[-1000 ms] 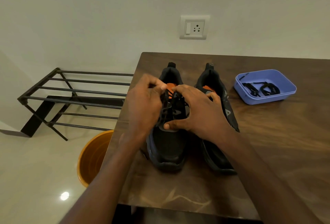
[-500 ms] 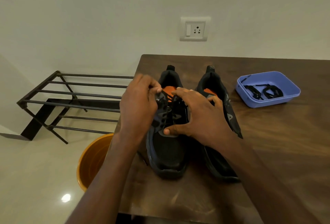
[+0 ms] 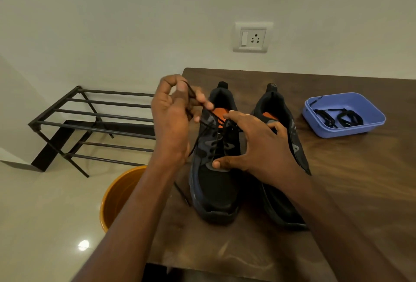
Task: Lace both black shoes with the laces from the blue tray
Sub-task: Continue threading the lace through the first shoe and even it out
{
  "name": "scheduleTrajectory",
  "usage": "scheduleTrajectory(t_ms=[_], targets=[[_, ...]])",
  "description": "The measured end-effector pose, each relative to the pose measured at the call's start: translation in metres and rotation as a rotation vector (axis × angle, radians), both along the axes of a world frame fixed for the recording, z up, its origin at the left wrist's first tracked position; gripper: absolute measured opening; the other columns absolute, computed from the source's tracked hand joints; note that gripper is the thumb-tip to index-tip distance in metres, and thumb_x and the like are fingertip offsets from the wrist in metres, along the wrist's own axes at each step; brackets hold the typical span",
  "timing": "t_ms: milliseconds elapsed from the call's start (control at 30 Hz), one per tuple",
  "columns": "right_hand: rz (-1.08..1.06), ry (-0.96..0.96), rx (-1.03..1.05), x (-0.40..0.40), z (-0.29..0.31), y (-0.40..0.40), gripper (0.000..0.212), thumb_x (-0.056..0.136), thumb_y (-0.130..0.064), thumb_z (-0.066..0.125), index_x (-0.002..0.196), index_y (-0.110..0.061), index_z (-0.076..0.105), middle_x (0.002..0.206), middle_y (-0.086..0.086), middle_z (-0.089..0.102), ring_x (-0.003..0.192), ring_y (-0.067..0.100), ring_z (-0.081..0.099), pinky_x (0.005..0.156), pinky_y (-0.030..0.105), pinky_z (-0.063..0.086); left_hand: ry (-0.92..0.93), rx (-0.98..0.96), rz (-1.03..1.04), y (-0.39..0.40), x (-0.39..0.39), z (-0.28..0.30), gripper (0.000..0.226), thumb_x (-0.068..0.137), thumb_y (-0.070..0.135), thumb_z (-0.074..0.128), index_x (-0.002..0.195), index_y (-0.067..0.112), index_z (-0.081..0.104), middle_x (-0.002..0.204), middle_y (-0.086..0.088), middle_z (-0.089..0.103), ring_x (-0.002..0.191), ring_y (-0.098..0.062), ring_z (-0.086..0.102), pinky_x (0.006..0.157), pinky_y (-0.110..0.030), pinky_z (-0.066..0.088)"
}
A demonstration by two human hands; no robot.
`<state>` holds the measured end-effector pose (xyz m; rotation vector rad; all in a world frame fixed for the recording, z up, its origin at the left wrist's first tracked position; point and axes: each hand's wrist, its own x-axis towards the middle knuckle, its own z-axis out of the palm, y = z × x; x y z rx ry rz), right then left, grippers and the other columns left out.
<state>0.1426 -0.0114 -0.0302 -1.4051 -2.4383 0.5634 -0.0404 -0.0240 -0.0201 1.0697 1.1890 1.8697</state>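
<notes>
Our left hand (image 3: 173, 119) pinches a black lace (image 3: 203, 124) raised above the left black shoe (image 3: 216, 176), while our right hand (image 3: 254, 146) rests spread-fingered on its eyelets. The right black shoe (image 3: 281, 196) stands just beside it on the wooden table (image 3: 360, 180). More black laces (image 3: 337, 118) lie in the blue tray (image 3: 369, 110).

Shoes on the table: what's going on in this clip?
A person is lacing the left shoe of a black pair on a wooden table. The left hand pinches a black lace and holds it raised above the eyelets, while the right hand steadies that shoe by its tongue area. The right shoe looks unlaced. More laces lie in the blue tray.
</notes>
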Motion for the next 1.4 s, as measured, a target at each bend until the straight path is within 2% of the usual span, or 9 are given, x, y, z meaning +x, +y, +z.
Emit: scheduleTrajectory(t_ms=[233,433,533,600,733,933,1133,1300,1400], targets=[[-0.003,0.023,0.013,0.0,-0.001,-0.001,0.108,0.067,-0.081,0.072,0.157,-0.045,0.026,0.165,-0.019,0.029,0.152,0.004,0.022,0.122,0.047,0.006,1.115,-0.134,-0.007,0.004,-0.007,-0.034,0.014,0.096,0.021,0.071,0.11,0.023,0.071,0.102,0.01,0.055,0.098,-0.007,0.05,0.078,-0.012,0.039],[-0.006,0.016,0.014,-0.001,-0.001,-0.001,0.108,0.066,-0.082,0.071,0.157,-0.043,0.026,0.166,-0.019,0.027,0.153,0.005,0.022,0.122,0.047,0.004,1.216,-0.097,0.174,0.004,-0.001,-0.032,0.01,0.095,0.014,0.068,0.097,0.02,0.077,0.089,0.004,0.059,0.095,-0.016,0.043,0.075,-0.021,0.037],[-0.01,0.011,0.005,0.0,-0.001,0.0,0.111,0.066,-0.082,0.071,0.158,-0.043,0.024,0.166,-0.02,0.026,0.153,0.003,0.02,0.121,0.045,0.002,1.073,-0.105,0.248,0.004,-0.001,-0.033,0.014,0.101,0.02,0.055,0.098,0.023,0.068,0.098,0.006,0.064,0.098,-0.017,0.054,0.084,-0.042,0.049],[-0.009,0.006,-0.008,0.0,-0.001,0.0,0.111,0.066,-0.082,0.072,0.158,-0.043,0.023,0.166,-0.02,0.025,0.153,0.003,0.019,0.122,0.046,0.002,0.674,-0.082,0.223,0.002,0.0,-0.022,0.017,0.108,0.016,0.047,0.103,0.019,0.063,0.103,0.003,0.067,0.101,-0.011,0.062,0.086,-0.033,0.053],[-0.003,0.006,-0.012,0.0,0.0,0.0,0.108,0.066,-0.08,0.072,0.157,-0.045,0.025,0.166,-0.02,0.026,0.153,0.005,0.02,0.124,0.049,0.005,0.024,-0.059,0.059,-0.002,-0.003,-0.003,0.024,0.114,0.017,0.031,0.102,0.016,0.052,0.084,-0.002,0.068,0.076,-0.021,0.068,0.055,-0.025,0.045],[-0.009,0.032,0.022,0.0,-0.003,0.0,0.107,0.066,-0.082,0.071,0.156,-0.046,0.026,0.164,-0.021,0.031,0.151,0.003,0.024,0.122,0.047,0.005,1.035,-0.154,-0.021,0.002,-0.007,-0.036,0.012,0.097,0.027,0.07,0.108,0.025,0.066,0.108,0.01,0.056,0.097,-0.002,0.055,0.08,-0.009,0.043],[-0.014,0.021,0.022,-0.001,-0.003,0.0,0.108,0.066,-0.082,0.071,0.157,-0.045,0.026,0.164,-0.021,0.029,0.151,0.003,0.024,0.122,0.046,0.002,1.162,-0.105,0.113,0.004,-0.002,-0.034,0.013,0.097,0.009,0.065,0.094,0.022,0.067,0.094,0.005,0.057,0.095,-0.016,0.049,0.076,-0.016,0.037],[-0.007,0.022,-0.008,0.0,0.0,0.0,0.107,0.066,-0.081,0.072,0.156,-0.045,0.026,0.165,-0.021,0.028,0.152,0.003,0.022,0.122,0.045,0.001,0.477,-0.172,0.221,0.003,-0.001,-0.022,0.019,0.11,0.015,0.044,0.104,0.016,0.062,0.097,0.004,0.067,0.086,-0.003,0.064,0.07,-0.016,0.05],[-0.013,0.026,-0.008,0.001,0.0,0.001,0.106,0.066,-0.08,0.073,0.155,-0.045,0.029,0.164,-0.021,0.03,0.15,0.004,0.025,0.123,0.046,0.004,-0.026,-0.152,0.124,0.0,-0.001,-0.01,0.03,0.114,0.023,0.031,0.104,0.01,0.056,0.082,-0.003,0.071,0.082,-0.021,0.074,0.07,-0.029,0.059]])
